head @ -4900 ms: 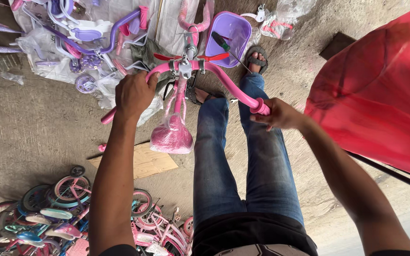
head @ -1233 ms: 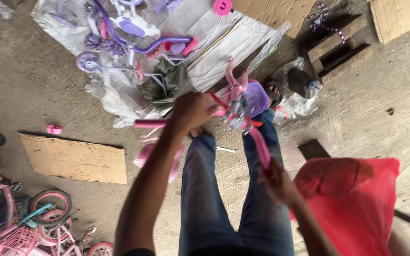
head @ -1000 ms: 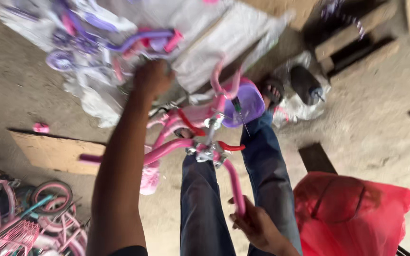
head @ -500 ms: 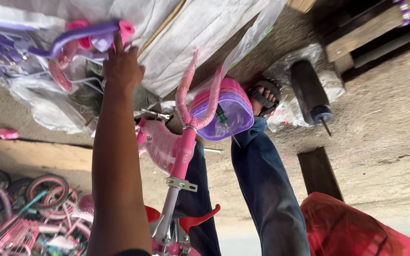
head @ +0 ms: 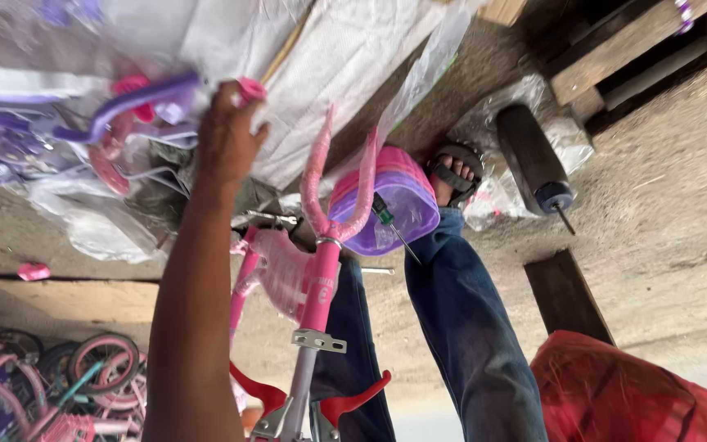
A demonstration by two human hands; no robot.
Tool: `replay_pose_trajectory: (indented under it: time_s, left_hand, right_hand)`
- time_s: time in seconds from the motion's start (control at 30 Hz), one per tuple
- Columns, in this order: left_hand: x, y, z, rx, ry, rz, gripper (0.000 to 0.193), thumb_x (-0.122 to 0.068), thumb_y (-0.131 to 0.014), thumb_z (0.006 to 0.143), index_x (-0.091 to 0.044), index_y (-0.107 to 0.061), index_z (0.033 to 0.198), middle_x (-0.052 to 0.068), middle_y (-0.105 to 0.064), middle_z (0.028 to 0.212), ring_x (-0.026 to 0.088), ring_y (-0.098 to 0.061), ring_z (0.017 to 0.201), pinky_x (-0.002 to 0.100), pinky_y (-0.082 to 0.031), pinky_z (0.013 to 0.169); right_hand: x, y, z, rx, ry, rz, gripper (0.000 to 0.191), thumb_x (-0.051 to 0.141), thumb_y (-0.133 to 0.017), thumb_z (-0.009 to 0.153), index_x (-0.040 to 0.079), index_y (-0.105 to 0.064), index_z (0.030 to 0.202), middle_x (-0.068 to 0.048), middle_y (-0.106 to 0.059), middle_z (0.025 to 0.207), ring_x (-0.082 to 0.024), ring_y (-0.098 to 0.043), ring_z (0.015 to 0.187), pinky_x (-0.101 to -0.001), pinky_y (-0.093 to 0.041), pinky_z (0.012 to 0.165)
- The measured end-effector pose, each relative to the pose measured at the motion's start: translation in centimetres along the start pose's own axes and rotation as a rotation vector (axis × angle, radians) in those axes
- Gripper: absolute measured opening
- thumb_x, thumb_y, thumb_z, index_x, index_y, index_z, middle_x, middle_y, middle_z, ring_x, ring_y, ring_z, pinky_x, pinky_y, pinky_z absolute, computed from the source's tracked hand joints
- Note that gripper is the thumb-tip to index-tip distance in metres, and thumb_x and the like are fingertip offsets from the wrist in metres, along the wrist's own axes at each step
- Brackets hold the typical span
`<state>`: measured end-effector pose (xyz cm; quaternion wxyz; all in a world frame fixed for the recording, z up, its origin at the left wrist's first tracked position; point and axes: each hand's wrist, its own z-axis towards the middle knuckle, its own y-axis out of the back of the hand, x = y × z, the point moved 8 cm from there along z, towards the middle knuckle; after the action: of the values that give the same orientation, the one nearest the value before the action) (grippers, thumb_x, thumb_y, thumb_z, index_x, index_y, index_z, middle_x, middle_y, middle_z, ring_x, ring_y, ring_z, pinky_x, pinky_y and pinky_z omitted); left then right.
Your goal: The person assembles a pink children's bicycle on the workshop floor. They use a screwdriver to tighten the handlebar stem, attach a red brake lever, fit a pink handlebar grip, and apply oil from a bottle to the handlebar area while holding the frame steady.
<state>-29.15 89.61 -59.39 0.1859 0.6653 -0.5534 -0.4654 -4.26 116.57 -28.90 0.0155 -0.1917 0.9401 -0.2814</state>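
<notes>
Pink bicycle fork (head: 318, 245) runs its long axis nearly vertical through the middle of my view, tilted slightly: the two curved blades point up toward twelve o'clock, the grey steerer with its bracket heads down toward six, where red brake levers (head: 353, 399) flank it. I see my left hand (head: 227, 139) raised at about eleven o'clock from the fork, well up the frame, fingers curled around a pink grip (head: 249, 88) at the end of a purple handlebar (head: 128, 102) wrapped in clear plastic. So the fork sits below and to the right of that hand, apart from it, with my forearm passing just beside the pink frame piece (head: 276, 274). I cannot find my right hand in the view. A purple basket (head: 394, 200) lies just at three o'clock of the fork blades, touching them, with a green-handled screwdriver (head: 390, 223) resting on its rim. My jeans leg (head: 468, 327) and sandalled foot (head: 454, 173) stretch beyond, beside a black roller (head: 533, 160).
</notes>
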Motion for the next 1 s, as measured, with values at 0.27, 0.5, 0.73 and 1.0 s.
replay_pose_trajectory:
  time_s: [0.27,0.5,0.73,1.0]
  left_hand:
    - [-8.8,0.9,-2.4,0.072,0.009,-0.438,0.035,-0.005,-0.079,0.088,-0.007,-0.052,0.109,0.016,-0.065,0.103,0.037,-0.069,0.095,0.045,-0.056,0.078]
    - [-14.5,3.7,-11.0,0.228,-0.01,-0.615,0.049,-0.009,-0.076,0.088,-0.008,-0.045,0.125,0.02,-0.069,0.109,0.041,-0.071,0.1,0.049,-0.057,0.08]
    - [-14.0,3.9,-10.1,0.194,0.011,-0.545,0.049,-0.012,-0.075,0.09,-0.007,-0.045,0.127,0.021,-0.069,0.109,0.042,-0.07,0.1,0.049,-0.056,0.081]
    - [-14.6,4.0,-9.6,0.213,-0.04,-0.496,0.05,-0.012,-0.078,0.088,-0.007,-0.047,0.127,0.021,-0.068,0.111,0.042,-0.07,0.101,0.048,-0.056,0.081]
  right_hand:
    - [0.9,3.3,1.3,-0.036,0.04,0.007,0.048,0.024,-0.073,0.091,0.0,-0.059,0.131,-0.008,-0.067,0.108,-0.019,-0.065,0.101,-0.0339,-0.053,0.09]
    - [-0.1,3.9,-0.6,0.37,0.243,0.423,0.051,0.024,-0.074,0.09,-0.002,-0.059,0.132,-0.01,-0.069,0.116,-0.021,-0.067,0.108,-0.0344,-0.054,0.095]
    - [13.5,23.4,15.5,-0.693,0.607,-0.434,0.032,0.023,-0.064,0.093,0.008,-0.066,0.122,-0.014,-0.074,0.105,-0.025,-0.073,0.092,-0.0388,-0.059,0.074]
    - [14.4,27.3,18.1,-1.137,0.398,-0.562,0.028,0.02,-0.073,0.088,0.013,-0.075,0.115,-0.014,-0.079,0.103,-0.04,-0.067,0.11,-0.0481,-0.047,0.108]
